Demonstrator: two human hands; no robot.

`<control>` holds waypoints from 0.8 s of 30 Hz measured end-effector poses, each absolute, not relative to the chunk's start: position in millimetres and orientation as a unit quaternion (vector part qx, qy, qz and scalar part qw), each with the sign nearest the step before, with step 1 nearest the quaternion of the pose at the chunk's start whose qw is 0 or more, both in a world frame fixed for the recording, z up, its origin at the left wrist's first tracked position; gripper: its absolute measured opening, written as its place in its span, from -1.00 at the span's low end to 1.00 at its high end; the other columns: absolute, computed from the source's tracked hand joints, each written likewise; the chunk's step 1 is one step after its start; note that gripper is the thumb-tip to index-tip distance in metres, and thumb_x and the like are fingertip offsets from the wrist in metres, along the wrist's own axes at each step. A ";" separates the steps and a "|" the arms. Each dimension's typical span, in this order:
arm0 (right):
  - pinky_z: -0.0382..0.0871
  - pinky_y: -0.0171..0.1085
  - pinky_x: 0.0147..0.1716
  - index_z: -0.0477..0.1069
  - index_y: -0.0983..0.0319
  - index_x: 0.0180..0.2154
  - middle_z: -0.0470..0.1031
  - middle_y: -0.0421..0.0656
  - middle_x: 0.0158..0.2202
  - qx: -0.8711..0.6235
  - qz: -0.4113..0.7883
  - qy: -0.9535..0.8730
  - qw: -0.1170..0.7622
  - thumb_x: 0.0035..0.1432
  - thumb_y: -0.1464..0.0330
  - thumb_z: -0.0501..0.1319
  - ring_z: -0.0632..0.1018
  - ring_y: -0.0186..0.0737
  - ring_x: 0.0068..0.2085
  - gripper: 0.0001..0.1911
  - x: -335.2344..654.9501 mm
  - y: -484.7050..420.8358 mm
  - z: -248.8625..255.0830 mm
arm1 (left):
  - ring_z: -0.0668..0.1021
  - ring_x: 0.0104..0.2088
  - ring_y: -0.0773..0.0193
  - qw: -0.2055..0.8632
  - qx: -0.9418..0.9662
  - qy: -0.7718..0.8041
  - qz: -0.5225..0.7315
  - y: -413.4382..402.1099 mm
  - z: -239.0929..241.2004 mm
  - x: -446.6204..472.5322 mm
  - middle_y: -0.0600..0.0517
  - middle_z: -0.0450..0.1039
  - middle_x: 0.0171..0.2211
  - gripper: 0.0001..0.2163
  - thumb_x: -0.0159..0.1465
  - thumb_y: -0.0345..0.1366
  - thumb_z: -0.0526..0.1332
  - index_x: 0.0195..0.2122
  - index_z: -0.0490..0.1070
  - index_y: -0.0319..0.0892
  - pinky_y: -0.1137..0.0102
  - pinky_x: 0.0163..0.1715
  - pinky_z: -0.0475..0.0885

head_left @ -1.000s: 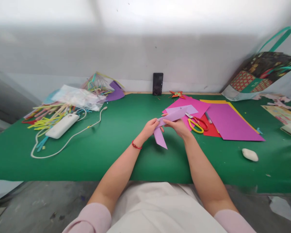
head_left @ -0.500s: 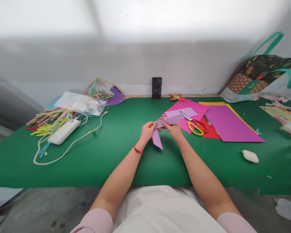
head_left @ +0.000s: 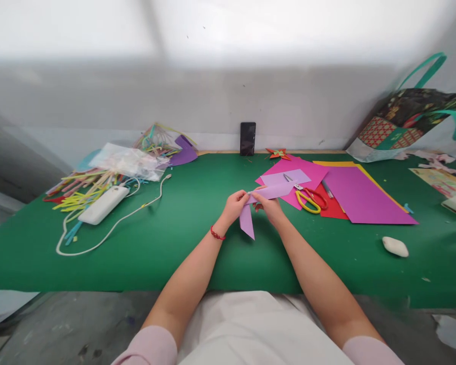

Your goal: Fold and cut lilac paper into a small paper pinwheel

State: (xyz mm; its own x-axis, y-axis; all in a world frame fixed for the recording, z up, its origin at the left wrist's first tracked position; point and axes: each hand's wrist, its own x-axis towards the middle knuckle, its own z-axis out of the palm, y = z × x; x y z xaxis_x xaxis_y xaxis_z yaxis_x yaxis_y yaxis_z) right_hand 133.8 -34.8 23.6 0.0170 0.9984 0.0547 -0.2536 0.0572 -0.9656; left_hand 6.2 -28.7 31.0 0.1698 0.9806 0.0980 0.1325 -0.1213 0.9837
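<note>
Above the middle of the green table, my left hand [head_left: 235, 207] and my right hand [head_left: 268, 207] pinch a folded strip of lilac paper [head_left: 275, 191] close together near its fold. One arm of the strip points to the right, and the other hangs down toward me. Both sets of fingers are closed on the paper; some right fingertips are behind it. Just right of my hands lie scissors [head_left: 308, 202] with yellow and red handles. Their blades rest over a flat lilac sheet [head_left: 285, 177] on pink paper [head_left: 313, 171].
Purple paper [head_left: 365, 195] covers yellow and red sheets at right, by a white rounded case [head_left: 395, 247]. A phone [head_left: 248, 138] leans on the wall beside an orange paper star [head_left: 278, 153]. Left are a white power bank [head_left: 104, 205], its cable, and paper strips [head_left: 76, 200].
The paper's right arm now lies lower and reaches farther right, with its hanging arm turned more upright. My hands stay together at the fold. The whole view has shifted slightly.
</note>
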 end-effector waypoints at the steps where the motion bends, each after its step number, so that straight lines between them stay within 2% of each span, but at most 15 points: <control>1: 0.29 -0.34 -0.72 0.32 0.19 -0.42 0.39 -0.28 -0.57 -0.418 0.545 -0.444 0.575 -0.16 0.24 0.32 0.42 -0.33 -0.59 -0.74 133.4 -34.9 24.2 | 0.16 -0.63 0.44 0.484 0.594 0.460 0.448 -28.4 30.3 6.5 0.17 0.12 -0.67 -0.76 0.09 -0.17 0.15 -0.60 0.21 -0.19 0.50 -0.62 0.05; 10: 0.47 -0.21 -0.56 0.29 0.17 -0.44 0.40 -0.27 -0.60 -0.441 0.533 -0.456 0.560 -0.16 0.23 0.31 0.47 -0.25 -0.58 -0.75 130.1 -34.4 27.8 | 0.16 -0.64 0.45 0.526 0.575 0.443 0.443 -24.6 28.5 2.1 0.17 0.10 -0.66 -0.74 0.03 -0.12 0.18 -0.60 0.20 -0.19 0.50 -0.62 0.04; 19: 0.48 -0.26 -0.59 0.30 0.18 -0.47 0.35 -0.30 -0.66 -0.437 0.506 -0.511 0.540 -0.16 0.19 0.28 0.46 -0.28 -0.64 -0.75 132.3 -39.0 36.7 | 0.17 -0.66 0.48 0.618 0.513 0.400 0.442 -28.2 28.9 -0.2 0.18 0.11 -0.66 -0.71 -0.04 -0.12 0.25 -0.59 0.19 -0.20 0.51 -0.64 0.01; 24: 0.46 -0.27 -0.59 0.29 0.18 -0.48 0.34 -0.30 -0.69 -0.444 0.485 -0.545 0.521 -0.11 0.18 0.26 0.45 -0.27 -0.63 -0.76 136.6 -37.4 34.2 | 0.20 -0.65 0.48 0.621 0.506 0.408 0.439 -27.3 23.7 2.1 0.16 0.15 -0.66 -0.70 -0.02 -0.12 0.26 -0.59 0.19 -0.21 0.52 -0.63 0.03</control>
State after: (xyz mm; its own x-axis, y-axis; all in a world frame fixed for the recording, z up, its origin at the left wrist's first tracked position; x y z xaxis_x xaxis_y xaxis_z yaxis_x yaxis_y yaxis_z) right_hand 136.6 -37.4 34.2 -0.0641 0.9884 0.1379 -0.0212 0.1368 -0.9904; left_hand 2.1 -27.3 23.7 0.2817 0.9574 -0.0633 -0.1311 0.1037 0.9859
